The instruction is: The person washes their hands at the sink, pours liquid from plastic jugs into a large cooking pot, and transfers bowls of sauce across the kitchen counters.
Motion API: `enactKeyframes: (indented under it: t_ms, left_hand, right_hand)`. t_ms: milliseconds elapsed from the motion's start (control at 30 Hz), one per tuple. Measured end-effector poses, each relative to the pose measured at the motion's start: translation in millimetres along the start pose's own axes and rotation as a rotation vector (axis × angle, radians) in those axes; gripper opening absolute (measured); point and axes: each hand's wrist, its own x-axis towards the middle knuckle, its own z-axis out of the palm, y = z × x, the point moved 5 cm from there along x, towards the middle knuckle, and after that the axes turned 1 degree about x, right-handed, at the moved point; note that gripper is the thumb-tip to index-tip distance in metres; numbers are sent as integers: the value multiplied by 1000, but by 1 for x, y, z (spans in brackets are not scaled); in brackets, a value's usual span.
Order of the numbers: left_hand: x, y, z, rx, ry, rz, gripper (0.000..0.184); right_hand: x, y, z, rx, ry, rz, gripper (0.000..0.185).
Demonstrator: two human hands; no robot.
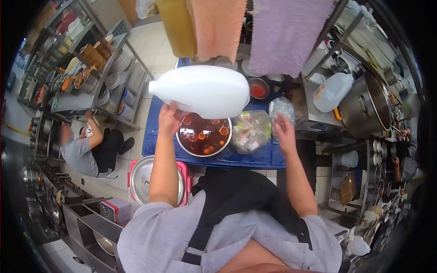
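My left hand (169,119) grips a large white plastic jug (205,88) from below near its neck. The jug lies sideways in the air, its mouth towards the left; how my fingers wrap it is partly hidden. Beneath it stands a round metal pot (203,155) of dark red liquid with round citrus slices afloat. Beside the pot sits a tied clear plastic bag (251,133) of packaged items. My right hand (285,133), empty with fingers apart, hovers by a second clear bag (281,110).
Everything stands on a blue surface (157,123). A lidded pan (152,175) is below left. On the right, a counter holds a translucent jug (333,92) and a big stockpot (366,104). Towels (291,36) hang ahead. One person (88,150) crouches left; another (407,157) is far right.
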Motion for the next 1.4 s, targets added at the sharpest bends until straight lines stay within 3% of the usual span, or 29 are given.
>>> enactKeyframes:
  t_ms: [67, 100, 167, 267, 333, 500, 700, 867, 1100, 1200, 1400]
  left_hand:
    - [-9, -7, 48, -33, -118, -32, 46]
    - [-11, -11, 69, -8, -158, -45, 52]
    - [-14, -27, 101, -21, -207, -78, 52]
    - [-24, -43, 157, -42, -284, -127, 46]
    - [-29, -57, 189, 8, -380, -163, 41]
    - [-29, -94, 244, 121, -329, -255, 28]
    - [-30, -123, 299, 245, -360, -314, 31]
    - [-33, -142, 325, 302, -398, -338, 42]
    - [-33, -153, 335, 347, -389, -353, 42]
    - [-31, -151, 331, 348, -374, -349, 41]
    - [-27, -144, 315, 249, -389, -330, 41]
  right_hand:
    - [9, -26, -9, 192, -72, -20, 66]
    - [7, -40, -13, 191, -60, -21, 66]
    - [-5, -66, -18, 377, -154, -91, 91]
    - [-19, -69, -39, 481, -187, -141, 107]
    - [-26, -63, -60, 508, -174, -134, 107]
    - [-49, -56, -105, 611, -101, -96, 85]
    - [-72, -32, -147, 705, 52, 13, 68]
    - [-88, -20, -164, 763, 126, 47, 65]
    - [-94, 2, -165, 802, 146, 162, 61]
    - [-95, -7, -159, 721, 178, 133, 71]
    - [-92, -28, -150, 754, 225, -120, 64]
